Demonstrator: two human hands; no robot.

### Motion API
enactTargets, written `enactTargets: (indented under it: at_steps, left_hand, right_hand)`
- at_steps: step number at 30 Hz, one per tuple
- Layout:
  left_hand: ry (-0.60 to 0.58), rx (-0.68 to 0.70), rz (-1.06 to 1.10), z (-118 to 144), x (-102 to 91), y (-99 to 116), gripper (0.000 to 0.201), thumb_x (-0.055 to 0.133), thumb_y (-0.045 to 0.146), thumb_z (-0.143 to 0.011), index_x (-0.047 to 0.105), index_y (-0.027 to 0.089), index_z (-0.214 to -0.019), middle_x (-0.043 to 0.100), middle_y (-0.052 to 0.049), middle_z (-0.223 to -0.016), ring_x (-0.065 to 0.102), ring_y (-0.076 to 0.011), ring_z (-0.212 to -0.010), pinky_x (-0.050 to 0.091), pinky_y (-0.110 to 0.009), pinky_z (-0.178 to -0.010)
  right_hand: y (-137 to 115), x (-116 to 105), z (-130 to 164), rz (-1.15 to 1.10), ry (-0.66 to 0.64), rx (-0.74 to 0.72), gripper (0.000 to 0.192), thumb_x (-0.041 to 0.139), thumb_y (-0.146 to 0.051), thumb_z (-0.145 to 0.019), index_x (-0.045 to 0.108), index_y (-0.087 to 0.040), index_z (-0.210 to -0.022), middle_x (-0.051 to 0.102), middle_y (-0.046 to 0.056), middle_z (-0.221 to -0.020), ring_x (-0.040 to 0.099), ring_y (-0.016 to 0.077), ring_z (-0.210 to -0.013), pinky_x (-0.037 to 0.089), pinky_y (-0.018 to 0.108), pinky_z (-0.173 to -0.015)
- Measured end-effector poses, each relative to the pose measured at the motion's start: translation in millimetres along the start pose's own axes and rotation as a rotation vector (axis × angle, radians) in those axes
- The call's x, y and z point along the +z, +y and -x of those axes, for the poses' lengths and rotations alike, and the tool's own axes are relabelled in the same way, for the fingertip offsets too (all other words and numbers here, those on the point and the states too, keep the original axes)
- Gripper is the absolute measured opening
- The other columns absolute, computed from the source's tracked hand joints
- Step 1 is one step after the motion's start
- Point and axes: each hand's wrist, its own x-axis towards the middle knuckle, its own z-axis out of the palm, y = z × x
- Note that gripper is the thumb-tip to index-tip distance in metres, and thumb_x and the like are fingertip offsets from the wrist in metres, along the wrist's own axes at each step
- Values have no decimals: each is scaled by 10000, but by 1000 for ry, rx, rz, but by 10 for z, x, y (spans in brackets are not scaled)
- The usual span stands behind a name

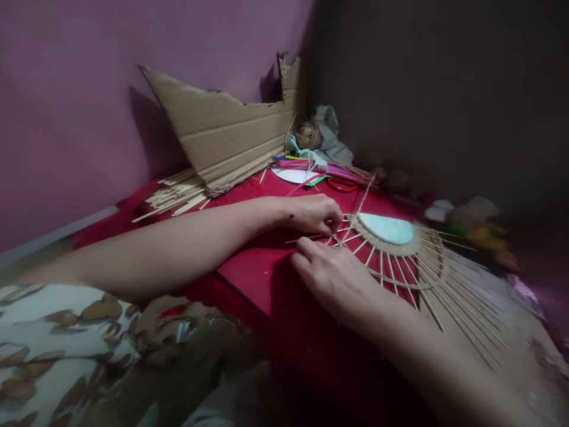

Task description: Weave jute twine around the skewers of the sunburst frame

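A half-round piece of thin wooden sticks (393,265) fans out on the red cloth, with a pale blue-white half disc (387,229) at its middle. Jute twine (365,194) comes down to its left end, and an arc of twine (402,286) crosses the sticks. My left hand (316,213) is closed at the left-end sticks, fingertips pinching the twine. Just in front, my right hand (333,270) lies with curled fingers over the same end; what its fingertips grip is hidden. A stick tip pokes out left between the hands.
A torn cardboard sheet (231,130) leans on the purple wall, with a bundle of sticks (173,193) beside it. Behind the work lie a twine ball (310,136), pink strips (338,171), a white disc (293,174) and red-handled scissors (342,185). Blurred items crowd the right.
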Motion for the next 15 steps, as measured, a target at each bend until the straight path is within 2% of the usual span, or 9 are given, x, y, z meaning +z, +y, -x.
enactTargets:
  at_steps: [3,5,10,15]
  left_hand:
    - [14,43,21,1,6,-24,83,632,86,-718,683,142,-753,631,-18,-715,531,-99,-647,386,-206,-596]
    - [17,55,27,3,5,-39,72,646,95,-720,684,142,-760,632,-17,-716,532,-99,-650,383,-204,-596]
    - [4,55,31,3,1,-44,56,647,116,-732,681,141,-768,622,-18,-698,525,-103,-640,376,-209,-581]
    - [-2,23,19,1,-5,-17,90,620,80,-704,672,145,-737,607,-12,-685,517,-104,-634,364,-217,-571]
  right_hand:
    - [-17,-50,-27,167,-38,-159,296,291,-58,-912,577,-121,-879,586,106,-791,543,181,-601,269,289,-447]
    - [0,-49,-36,227,-48,-199,306,254,-35,-905,548,-116,-885,583,116,-777,527,167,-553,252,283,-433]
    - [68,-22,-32,209,-36,-188,257,279,-50,-909,521,-134,-931,585,102,-797,517,151,-525,210,288,-420]
    - [146,-15,42,122,47,-166,182,398,-116,-915,567,-183,-907,606,66,-825,571,181,-688,304,304,-534]
